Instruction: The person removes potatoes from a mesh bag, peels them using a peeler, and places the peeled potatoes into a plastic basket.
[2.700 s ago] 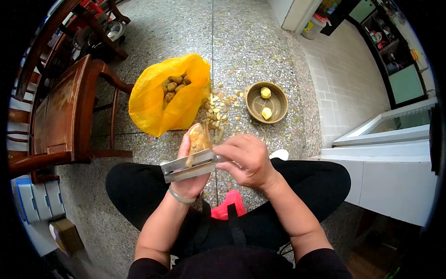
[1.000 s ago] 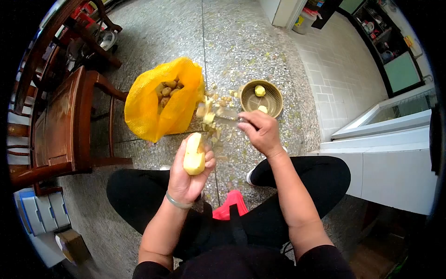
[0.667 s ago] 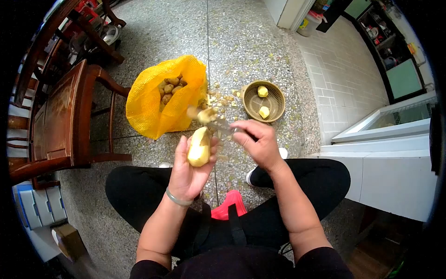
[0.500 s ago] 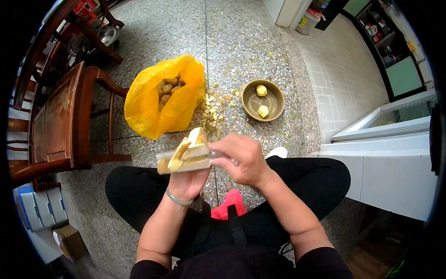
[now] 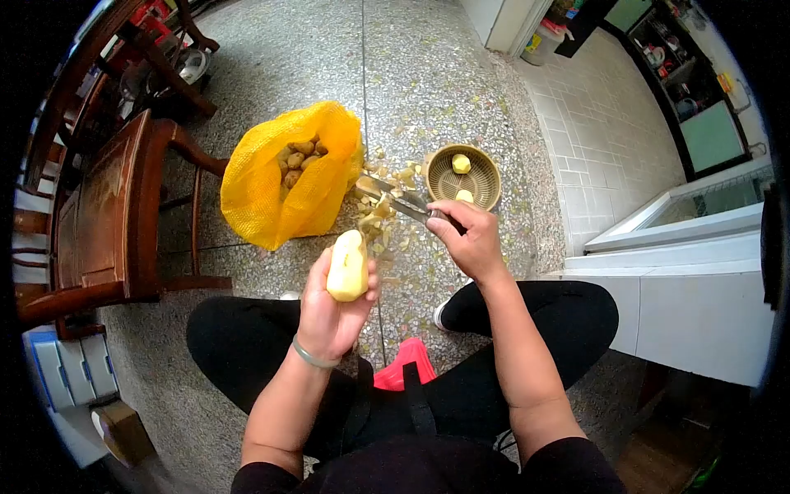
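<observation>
My left hand [image 5: 333,306] cups a peeled, pale yellow potato [image 5: 347,267] from below, its fingers wrapped round the lower part. In my right hand [image 5: 467,243] is the dark handle of a peeling knife [image 5: 405,202], whose long metal blade points left over the floor. Bits of peel seem to hang at the blade, partly blurred. Beneath the blade lie scattered potato peelings [image 5: 380,224]. A round brown basket [image 5: 494,185] holds two peeled potatoes [image 5: 462,164], the nearer one partly hidden by my right hand.
A yellow woven sack [image 5: 280,218] with several unpeeled potatoes [image 5: 298,158] stands to the left of the peelings. Beside it is a wooden chair [image 5: 103,222]. A pink plastic thing [image 5: 405,362] shows between my legs. White cabinets [image 5: 683,321] are at the right.
My right hand has swung the peeling knife off the potato, forward and right, over the peelings. The potato now stands more upright in my left hand, its strip of peel gone.
</observation>
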The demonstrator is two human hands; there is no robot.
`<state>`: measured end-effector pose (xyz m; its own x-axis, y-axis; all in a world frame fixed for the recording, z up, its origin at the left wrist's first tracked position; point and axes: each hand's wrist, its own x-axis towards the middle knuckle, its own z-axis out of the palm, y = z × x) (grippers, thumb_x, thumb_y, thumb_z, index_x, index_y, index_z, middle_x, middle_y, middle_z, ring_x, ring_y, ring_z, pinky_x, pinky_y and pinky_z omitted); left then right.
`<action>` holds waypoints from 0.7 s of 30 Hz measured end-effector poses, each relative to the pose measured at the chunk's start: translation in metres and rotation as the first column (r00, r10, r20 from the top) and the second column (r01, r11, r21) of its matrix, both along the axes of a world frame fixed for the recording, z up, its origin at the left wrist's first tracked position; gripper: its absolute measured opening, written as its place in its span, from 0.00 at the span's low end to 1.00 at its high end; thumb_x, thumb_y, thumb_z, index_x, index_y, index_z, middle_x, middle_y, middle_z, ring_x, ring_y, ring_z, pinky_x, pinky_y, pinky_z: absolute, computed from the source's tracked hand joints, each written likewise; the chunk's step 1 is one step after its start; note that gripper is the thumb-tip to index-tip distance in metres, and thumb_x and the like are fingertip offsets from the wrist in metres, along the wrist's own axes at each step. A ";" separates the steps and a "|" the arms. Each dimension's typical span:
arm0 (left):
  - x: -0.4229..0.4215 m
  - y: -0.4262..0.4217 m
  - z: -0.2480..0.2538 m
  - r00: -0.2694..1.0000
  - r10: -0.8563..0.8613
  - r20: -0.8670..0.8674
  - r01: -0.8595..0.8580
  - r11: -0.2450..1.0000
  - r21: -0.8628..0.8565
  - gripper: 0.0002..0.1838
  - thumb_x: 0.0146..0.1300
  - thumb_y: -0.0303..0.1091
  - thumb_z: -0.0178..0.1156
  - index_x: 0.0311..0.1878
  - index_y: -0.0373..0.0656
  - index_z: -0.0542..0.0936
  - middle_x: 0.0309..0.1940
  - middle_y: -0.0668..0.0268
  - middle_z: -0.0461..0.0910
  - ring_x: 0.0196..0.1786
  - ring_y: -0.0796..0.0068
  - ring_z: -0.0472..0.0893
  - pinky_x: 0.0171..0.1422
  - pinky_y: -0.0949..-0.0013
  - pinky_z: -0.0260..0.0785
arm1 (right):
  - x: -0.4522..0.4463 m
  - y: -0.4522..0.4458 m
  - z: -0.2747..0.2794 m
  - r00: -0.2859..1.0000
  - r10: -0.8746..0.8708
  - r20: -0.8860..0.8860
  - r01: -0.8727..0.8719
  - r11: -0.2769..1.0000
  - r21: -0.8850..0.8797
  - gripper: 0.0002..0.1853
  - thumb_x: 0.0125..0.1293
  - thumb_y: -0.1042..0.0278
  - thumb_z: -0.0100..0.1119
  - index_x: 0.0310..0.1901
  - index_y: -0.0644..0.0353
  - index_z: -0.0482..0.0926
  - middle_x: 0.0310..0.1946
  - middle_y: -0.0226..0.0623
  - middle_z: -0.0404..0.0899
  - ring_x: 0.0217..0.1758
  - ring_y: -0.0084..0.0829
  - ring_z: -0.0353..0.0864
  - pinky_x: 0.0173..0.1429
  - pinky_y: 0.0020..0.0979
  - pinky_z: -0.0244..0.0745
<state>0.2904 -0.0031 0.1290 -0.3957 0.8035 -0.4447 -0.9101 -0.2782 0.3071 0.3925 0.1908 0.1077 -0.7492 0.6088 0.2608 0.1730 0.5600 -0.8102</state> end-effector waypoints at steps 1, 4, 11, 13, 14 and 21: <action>-0.002 -0.001 -0.005 1.000 0.009 0.002 -0.009 1.000 0.000 0.17 0.73 0.45 0.41 0.53 0.44 0.70 0.38 0.61 0.75 0.37 0.70 0.73 0.40 0.70 0.66 | 0.000 -0.004 0.004 0.999 0.031 -0.008 -0.032 0.994 -0.102 0.10 0.53 0.67 0.67 0.37 0.58 0.83 0.27 0.36 0.80 0.28 0.35 0.80 0.34 0.31 0.75; -0.005 -0.005 -0.021 0.995 -0.005 -0.099 0.017 0.992 0.123 0.17 0.72 0.45 0.43 0.56 0.45 0.69 0.41 0.64 0.75 0.41 0.70 0.75 0.46 0.69 0.69 | -0.005 -0.027 0.012 0.969 0.207 -0.134 -0.221 0.970 -0.103 0.11 0.52 0.67 0.67 0.38 0.59 0.82 0.28 0.37 0.80 0.30 0.36 0.80 0.35 0.31 0.75; 0.004 -0.005 -0.017 0.979 0.070 -0.192 -0.050 0.993 0.107 0.22 0.68 0.48 0.51 0.60 0.47 0.67 0.50 0.66 0.75 0.48 0.74 0.76 0.49 0.70 0.71 | -0.009 -0.043 0.017 0.929 0.332 -0.163 -0.310 0.939 0.151 0.12 0.47 0.71 0.68 0.36 0.60 0.82 0.28 0.40 0.80 0.30 0.39 0.80 0.36 0.34 0.75; 0.003 0.002 -0.008 0.995 0.020 -0.096 -0.018 0.999 0.028 0.20 0.70 0.48 0.48 0.57 0.46 0.70 0.44 0.65 0.77 0.37 0.77 0.73 0.36 0.75 0.63 | -0.008 -0.032 0.009 0.945 0.290 -0.152 -0.259 0.946 0.193 0.12 0.48 0.71 0.68 0.37 0.60 0.82 0.28 0.40 0.80 0.30 0.38 0.80 0.36 0.34 0.75; 0.001 0.002 -0.009 0.998 0.007 -0.066 -0.004 0.999 0.051 0.19 0.71 0.49 0.48 0.56 0.46 0.70 0.43 0.65 0.76 0.36 0.76 0.73 0.36 0.75 0.64 | -0.007 -0.029 0.006 0.950 0.261 -0.170 -0.231 0.957 0.175 0.12 0.49 0.71 0.68 0.37 0.60 0.82 0.28 0.40 0.81 0.30 0.38 0.80 0.36 0.34 0.75; 0.002 0.005 0.001 1.000 0.000 -0.017 -0.001 0.998 -0.056 0.18 0.73 0.49 0.44 0.52 0.45 0.70 0.37 0.67 0.73 0.33 0.74 0.72 0.33 0.75 0.63 | -0.003 0.005 -0.004 1.000 -0.015 -0.005 0.015 1.000 0.009 0.10 0.53 0.67 0.67 0.36 0.60 0.83 0.28 0.39 0.81 0.30 0.36 0.82 0.35 0.31 0.75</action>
